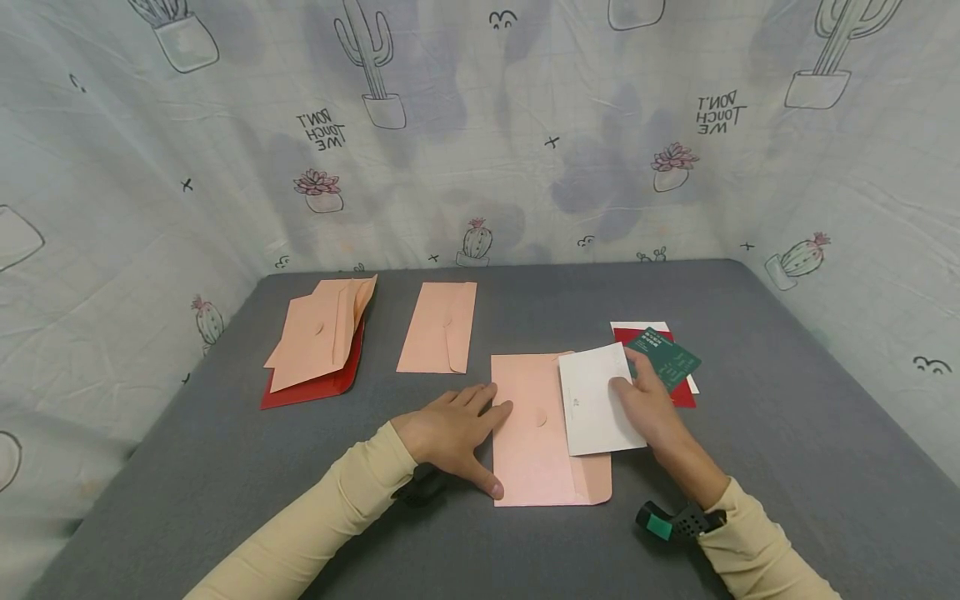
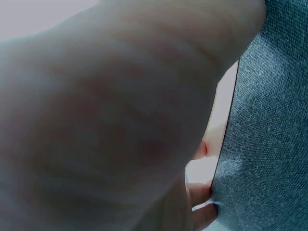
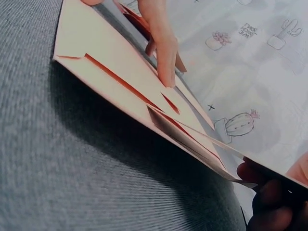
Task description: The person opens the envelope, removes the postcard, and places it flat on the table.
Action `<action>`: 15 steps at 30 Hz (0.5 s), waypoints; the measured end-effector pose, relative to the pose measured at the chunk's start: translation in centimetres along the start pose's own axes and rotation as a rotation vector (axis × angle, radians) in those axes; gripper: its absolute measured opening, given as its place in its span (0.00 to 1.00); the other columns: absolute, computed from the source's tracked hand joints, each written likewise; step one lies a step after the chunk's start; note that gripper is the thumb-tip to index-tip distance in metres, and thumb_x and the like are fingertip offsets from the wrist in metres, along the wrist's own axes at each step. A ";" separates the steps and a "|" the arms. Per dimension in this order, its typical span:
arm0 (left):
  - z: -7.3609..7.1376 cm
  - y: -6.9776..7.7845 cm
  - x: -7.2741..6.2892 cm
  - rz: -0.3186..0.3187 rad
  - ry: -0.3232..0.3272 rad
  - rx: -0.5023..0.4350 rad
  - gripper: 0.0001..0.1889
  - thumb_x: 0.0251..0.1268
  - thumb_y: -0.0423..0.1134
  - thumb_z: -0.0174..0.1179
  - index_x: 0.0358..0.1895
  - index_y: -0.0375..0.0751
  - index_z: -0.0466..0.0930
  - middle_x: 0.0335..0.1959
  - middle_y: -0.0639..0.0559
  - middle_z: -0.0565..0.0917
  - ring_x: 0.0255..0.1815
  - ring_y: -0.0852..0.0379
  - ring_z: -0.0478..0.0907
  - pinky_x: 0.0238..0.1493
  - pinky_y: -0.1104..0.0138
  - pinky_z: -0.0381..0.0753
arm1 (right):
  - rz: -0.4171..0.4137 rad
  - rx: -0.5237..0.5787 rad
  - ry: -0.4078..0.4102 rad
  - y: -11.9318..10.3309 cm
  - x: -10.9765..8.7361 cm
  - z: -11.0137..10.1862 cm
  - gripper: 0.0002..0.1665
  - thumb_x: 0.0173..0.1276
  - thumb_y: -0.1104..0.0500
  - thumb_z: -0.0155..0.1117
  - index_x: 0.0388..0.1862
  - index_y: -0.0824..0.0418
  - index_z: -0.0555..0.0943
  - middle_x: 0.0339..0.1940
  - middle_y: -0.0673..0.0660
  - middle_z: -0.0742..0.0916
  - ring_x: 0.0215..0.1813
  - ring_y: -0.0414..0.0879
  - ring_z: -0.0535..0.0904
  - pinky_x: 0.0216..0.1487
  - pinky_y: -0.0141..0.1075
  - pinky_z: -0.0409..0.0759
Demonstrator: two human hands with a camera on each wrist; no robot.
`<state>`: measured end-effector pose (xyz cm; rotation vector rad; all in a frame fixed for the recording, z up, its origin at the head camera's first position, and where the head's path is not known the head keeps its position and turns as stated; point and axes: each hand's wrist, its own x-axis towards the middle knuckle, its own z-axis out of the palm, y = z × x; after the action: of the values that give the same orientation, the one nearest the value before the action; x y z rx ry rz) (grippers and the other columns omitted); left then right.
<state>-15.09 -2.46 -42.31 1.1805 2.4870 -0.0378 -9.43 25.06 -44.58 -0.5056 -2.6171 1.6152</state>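
Note:
A large pink envelope (image 1: 525, 467) lies on the grey table in front of me, its flap side on the right. My left hand (image 1: 456, 433) rests with fingers spread along the envelope's left edge; the left wrist view is mostly filled by this hand (image 2: 110, 120), with a strip of envelope (image 2: 222, 106) past it. Over the right part of the envelope, my right hand (image 1: 651, 408) pinches a white card (image 1: 598, 400) by its right side, thumb on top. In the right wrist view the card's edge (image 3: 168, 126) slants close over the envelope (image 3: 108, 55) near its flap.
Behind my right hand lie a green card (image 1: 671, 364), a red card (image 1: 684, 396) and a white piece (image 1: 637, 326), overlapping. A smaller pink envelope (image 1: 435, 329) lies at the back middle. Several pink envelopes (image 1: 311, 337) are stacked on a red envelope (image 1: 341, 383) at the left.

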 end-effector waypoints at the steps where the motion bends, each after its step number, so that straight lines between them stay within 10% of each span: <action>1: 0.0 0.0 0.0 0.000 -0.001 -0.001 0.61 0.46 0.74 0.69 0.82 0.50 0.52 0.84 0.43 0.50 0.85 0.46 0.48 0.81 0.50 0.56 | 0.001 0.000 0.001 0.0 0.0 0.0 0.38 0.80 0.55 0.44 0.84 0.58 0.48 0.70 0.71 0.73 0.62 0.63 0.78 0.60 0.50 0.76; 15: 0.0 -0.1 0.0 0.004 0.001 -0.001 0.61 0.46 0.74 0.69 0.82 0.50 0.53 0.84 0.43 0.50 0.85 0.46 0.49 0.81 0.50 0.56 | 0.000 0.016 0.004 0.0 -0.1 -0.1 0.39 0.80 0.55 0.45 0.84 0.56 0.47 0.73 0.69 0.70 0.66 0.63 0.74 0.65 0.55 0.74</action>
<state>-15.12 -2.52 -42.31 1.1851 2.4852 -0.0345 -9.34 25.13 -44.52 -0.5075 -2.5993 1.6325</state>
